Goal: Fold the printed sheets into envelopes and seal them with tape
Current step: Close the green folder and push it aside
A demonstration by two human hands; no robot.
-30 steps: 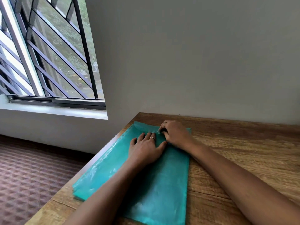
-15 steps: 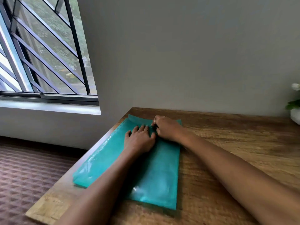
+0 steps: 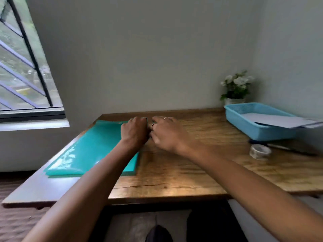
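A glossy teal sheet (image 3: 90, 149) lies flat on the left part of the wooden table (image 3: 192, 168). My left hand (image 3: 134, 131) sits at the sheet's far right edge with its fingers curled over that edge. Close beside it, my right hand (image 3: 166, 133) has curled fingers, with rings on them, meeting the left hand at the same edge; blur hides whether they hold anything. A roll of clear tape (image 3: 259, 151) stands on the table to the right, apart from both hands. White sheets (image 3: 276, 120) lie in a blue tray (image 3: 253, 129) at the far right.
A potted plant with white flowers (image 3: 235, 88) stands in the back right corner behind the tray. A dark flat object (image 3: 293, 147) lies in front of the tray. The wall runs along the table's far side, and a barred window (image 3: 26, 75) is at the left.
The view has swung right and down, bringing the tray, tape and plant into sight. Both hands moved from the sheet's far middle to its far right edge, and my flat left hand has curled.
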